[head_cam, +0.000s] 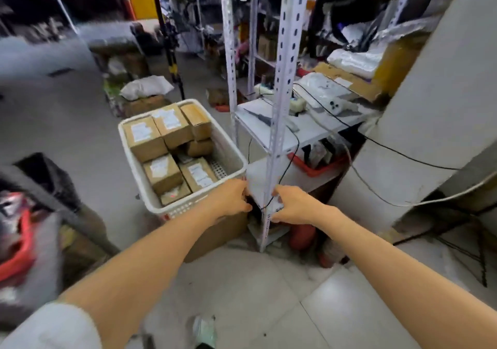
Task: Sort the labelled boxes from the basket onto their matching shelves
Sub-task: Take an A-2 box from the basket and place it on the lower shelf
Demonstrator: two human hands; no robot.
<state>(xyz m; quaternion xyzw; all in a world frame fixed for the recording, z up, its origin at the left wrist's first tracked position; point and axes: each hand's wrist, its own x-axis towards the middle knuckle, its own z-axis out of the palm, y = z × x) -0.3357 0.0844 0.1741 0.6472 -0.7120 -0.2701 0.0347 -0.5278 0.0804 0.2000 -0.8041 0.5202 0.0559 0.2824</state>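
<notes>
A white perforated basket [231,160] holds several brown cardboard boxes [145,139] with white labels on top. It stands left of a white metal shelf rack [282,79]. My left hand [234,198] and my right hand [291,206] meet at the front corner of the rack's low shelf [259,176], one on each side of the upright post. Their fingers curl towards a dark gap under the shelf board. What lies between them is hidden, so I cannot tell if they hold a box.
The basket rests on a large brown carton [215,238]. A red tray [317,166] sits on the low shelf, and power strips and cables [336,104] on the shelf above. A white pillar [435,106] stands right. Clutter and a black bin [45,176] lie left.
</notes>
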